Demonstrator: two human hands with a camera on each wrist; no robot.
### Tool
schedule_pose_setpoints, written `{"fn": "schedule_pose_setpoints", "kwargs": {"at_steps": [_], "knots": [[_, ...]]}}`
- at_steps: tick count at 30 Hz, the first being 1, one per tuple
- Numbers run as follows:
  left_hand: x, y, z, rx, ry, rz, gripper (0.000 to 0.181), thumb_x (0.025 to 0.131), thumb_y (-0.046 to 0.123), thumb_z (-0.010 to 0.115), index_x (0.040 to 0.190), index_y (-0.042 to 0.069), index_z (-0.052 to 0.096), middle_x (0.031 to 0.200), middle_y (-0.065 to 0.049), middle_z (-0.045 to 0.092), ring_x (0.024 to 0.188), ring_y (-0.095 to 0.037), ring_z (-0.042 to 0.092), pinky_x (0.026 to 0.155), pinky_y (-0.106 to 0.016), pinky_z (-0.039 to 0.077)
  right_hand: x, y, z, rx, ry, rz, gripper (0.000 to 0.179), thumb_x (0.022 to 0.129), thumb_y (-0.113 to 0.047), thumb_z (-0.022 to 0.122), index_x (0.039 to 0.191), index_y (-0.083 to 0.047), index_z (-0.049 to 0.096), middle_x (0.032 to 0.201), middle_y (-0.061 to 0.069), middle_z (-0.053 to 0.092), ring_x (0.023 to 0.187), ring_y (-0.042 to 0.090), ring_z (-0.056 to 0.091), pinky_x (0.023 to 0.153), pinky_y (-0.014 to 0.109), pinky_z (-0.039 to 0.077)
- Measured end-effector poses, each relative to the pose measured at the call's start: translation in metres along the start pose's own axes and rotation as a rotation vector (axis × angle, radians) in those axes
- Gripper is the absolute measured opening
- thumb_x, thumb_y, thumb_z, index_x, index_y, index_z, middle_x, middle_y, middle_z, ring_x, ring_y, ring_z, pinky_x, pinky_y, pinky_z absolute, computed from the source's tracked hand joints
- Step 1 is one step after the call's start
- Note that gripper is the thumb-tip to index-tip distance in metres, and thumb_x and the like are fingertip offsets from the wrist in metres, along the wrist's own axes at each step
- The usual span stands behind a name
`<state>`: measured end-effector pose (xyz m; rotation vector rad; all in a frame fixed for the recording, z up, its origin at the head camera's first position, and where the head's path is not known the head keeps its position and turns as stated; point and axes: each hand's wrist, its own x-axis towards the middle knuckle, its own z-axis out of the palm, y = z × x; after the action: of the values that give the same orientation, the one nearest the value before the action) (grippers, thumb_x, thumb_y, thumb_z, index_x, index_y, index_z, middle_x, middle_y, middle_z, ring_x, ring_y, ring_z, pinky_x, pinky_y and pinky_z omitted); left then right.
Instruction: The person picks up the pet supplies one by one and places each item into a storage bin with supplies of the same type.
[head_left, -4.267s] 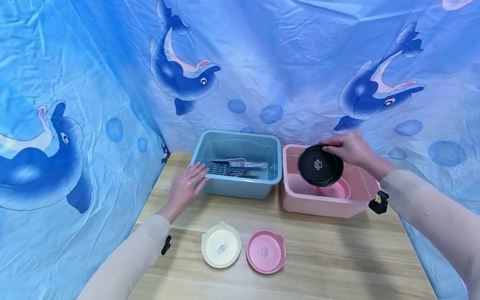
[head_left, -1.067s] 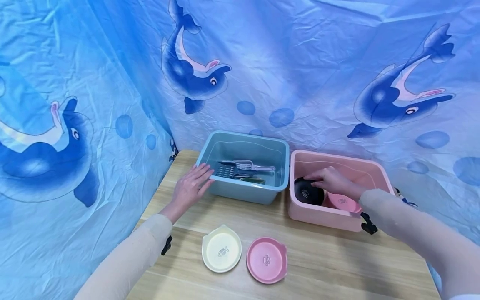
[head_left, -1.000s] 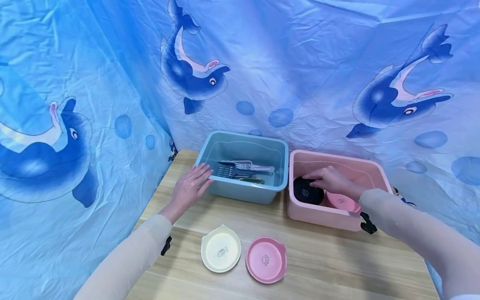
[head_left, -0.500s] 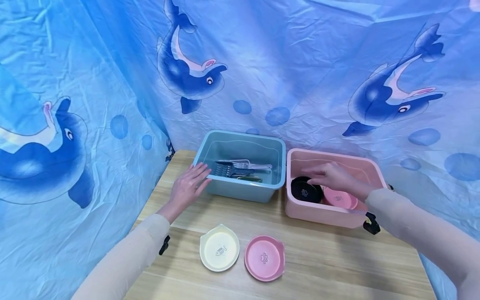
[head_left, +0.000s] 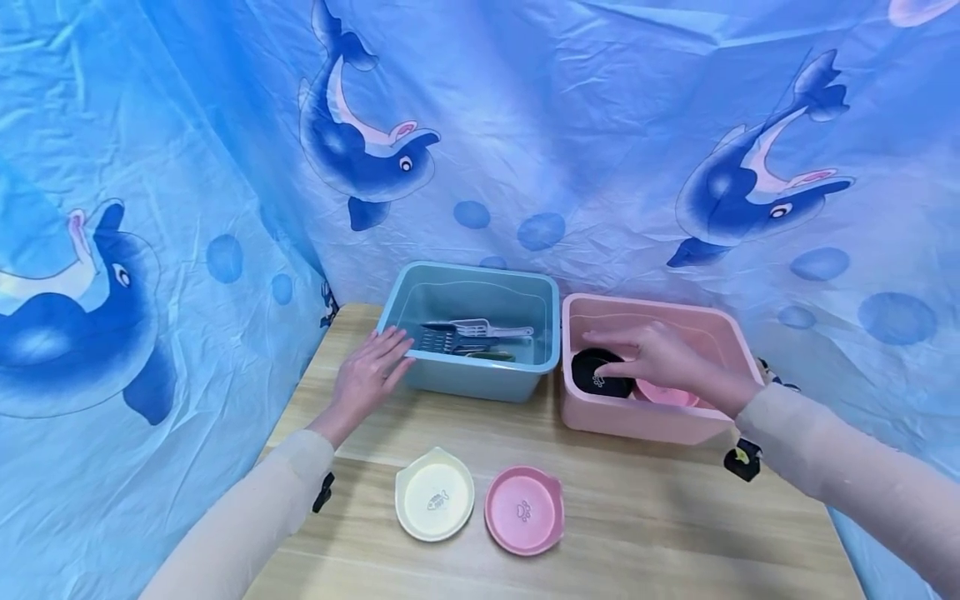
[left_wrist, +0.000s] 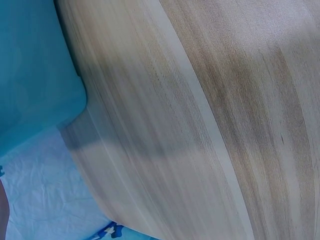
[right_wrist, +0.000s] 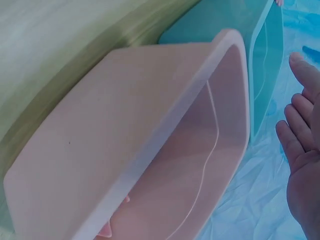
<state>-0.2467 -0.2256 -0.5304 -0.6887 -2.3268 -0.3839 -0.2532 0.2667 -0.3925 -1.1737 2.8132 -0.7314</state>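
My left hand point(head_left: 369, 369) rests with its fingers on the front left rim of the blue bin point(head_left: 480, 381). Above the pink bin point(head_left: 637, 418) hovers my right hand point(head_left: 660, 357), its fingers extended and nothing held; the right wrist view shows the same hand point(right_wrist: 305, 135) apart from the bin wall. Inside the pink bin a round black bowl with a paw print point(head_left: 588, 375) lies at the left, partly behind the thumb. Beside it is a pink bowl point(head_left: 663, 395), partly hidden by the hand and rim.
Several litter scoops, among them a dark slotted one point(head_left: 438, 340) and a white one point(head_left: 510, 332), lie in the blue bin. On the wooden table point(head_left: 645, 517) in front stand a cream bowl with a fish print point(head_left: 435, 497) and a pink bowl with a paw print point(head_left: 523, 510).
My right hand has lowered the black bowl into the pink bin, let go of it and lifted off with fingers spread. The left hand has stayed on the blue bin's rim.
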Motion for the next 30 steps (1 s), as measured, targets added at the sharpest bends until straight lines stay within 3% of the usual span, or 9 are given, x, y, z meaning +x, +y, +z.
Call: {"fn": "schedule_pose_setpoints", "kwargs": {"at_steps": [4, 7, 9, 13, 15, 17, 20, 24, 30], "knots": [[-0.003, 0.0, 0.0, -0.002, 0.0, -0.008, 0.071, 0.113, 0.06, 0.031, 0.132, 0.009, 0.075, 0.137, -0.016, 0.071, 0.132, -0.036, 0.066, 0.117, -0.056, 0.049, -0.001, -0.013, 0.003, 0.05, -0.041, 0.057, 0.059, 0.089, -0.032, 0.09, 0.142, -0.015, 0.072, 0.137, 0.008, 0.073, 0.053, 0.004, 0.051, 0.057, 0.023, 0.048], [-0.004, 0.0, 0.001, -0.006, -0.003, -0.011, 0.068, 0.113, 0.059, 0.034, 0.133, 0.009, 0.075, 0.138, -0.016, 0.071, 0.133, -0.035, 0.065, 0.118, -0.055, 0.048, -0.004, -0.022, 0.007, 0.056, -0.056, 0.084, 0.061, 0.087, -0.035, 0.091, 0.142, -0.017, 0.071, 0.137, 0.006, 0.073, 0.064, 0.005, 0.063, 0.058, 0.023, 0.05], [-0.004, 0.0, 0.0, -0.009, -0.008, -0.014, 0.057, 0.113, 0.053, 0.047, 0.133, 0.008, 0.075, 0.138, -0.016, 0.071, 0.134, -0.036, 0.065, 0.118, -0.055, 0.048, -0.006, -0.027, 0.01, 0.057, -0.053, 0.081, 0.06, 0.087, -0.033, 0.092, 0.142, -0.017, 0.072, 0.135, 0.006, 0.074, 0.08, 0.01, 0.073, 0.065, 0.025, 0.057], [-0.002, 0.001, -0.001, -0.018, -0.023, -0.026, 0.042, 0.099, 0.03, 0.077, 0.135, 0.009, 0.074, 0.14, -0.016, 0.07, 0.135, -0.035, 0.064, 0.12, -0.054, 0.047, -0.012, -0.036, 0.018, 0.054, -0.067, 0.062, 0.06, 0.086, -0.031, 0.092, 0.14, -0.013, 0.072, 0.134, 0.006, 0.075, 0.116, 0.021, 0.074, 0.093, 0.04, 0.064], [0.0, 0.002, -0.001, -0.02, -0.03, -0.029, 0.042, 0.099, 0.03, 0.077, 0.136, 0.009, 0.073, 0.14, -0.015, 0.069, 0.136, -0.035, 0.063, 0.12, -0.054, 0.046, -0.015, -0.039, 0.021, 0.073, -0.103, 0.075, 0.061, 0.088, -0.031, 0.091, 0.141, -0.012, 0.071, 0.135, 0.005, 0.074, 0.122, 0.025, 0.072, 0.101, 0.048, 0.062], [0.001, 0.002, -0.002, -0.016, -0.035, -0.031, 0.043, 0.108, 0.041, 0.064, 0.136, 0.009, 0.073, 0.14, -0.016, 0.069, 0.136, -0.035, 0.063, 0.121, -0.054, 0.046, -0.016, -0.042, 0.023, 0.078, -0.145, 0.096, 0.061, 0.088, -0.035, 0.09, 0.142, -0.013, 0.071, 0.136, 0.004, 0.074, 0.124, 0.026, 0.071, 0.103, 0.05, 0.06], [0.002, 0.002, -0.003, -0.006, -0.042, -0.038, 0.046, 0.11, 0.044, 0.06, 0.136, 0.01, 0.073, 0.141, -0.015, 0.069, 0.137, -0.034, 0.063, 0.121, -0.053, 0.045, -0.019, -0.045, 0.028, 0.082, -0.189, 0.126, 0.063, 0.089, -0.045, 0.088, 0.142, -0.014, 0.071, 0.136, 0.002, 0.074, 0.125, 0.027, 0.071, 0.103, 0.051, 0.06], [0.002, 0.003, -0.003, 0.002, -0.057, -0.058, 0.045, 0.096, 0.026, 0.082, 0.137, 0.01, 0.073, 0.142, -0.014, 0.069, 0.137, -0.033, 0.062, 0.122, -0.052, 0.045, -0.021, -0.048, 0.037, 0.144, -0.232, 0.139, 0.063, 0.088, -0.047, 0.088, 0.14, -0.015, 0.073, 0.135, 0.002, 0.075, 0.124, 0.026, 0.072, 0.104, 0.048, 0.06], [0.001, 0.003, -0.003, -0.003, -0.057, -0.058, 0.046, 0.094, 0.024, 0.084, 0.136, 0.01, 0.073, 0.141, -0.015, 0.069, 0.137, -0.034, 0.062, 0.121, -0.053, 0.045, -0.022, -0.05, 0.047, 0.328, -0.301, 0.161, 0.059, 0.09, -0.035, 0.089, 0.138, -0.006, 0.072, 0.136, 0.011, 0.074, 0.125, 0.027, 0.071, 0.103, 0.04, 0.061]]}}
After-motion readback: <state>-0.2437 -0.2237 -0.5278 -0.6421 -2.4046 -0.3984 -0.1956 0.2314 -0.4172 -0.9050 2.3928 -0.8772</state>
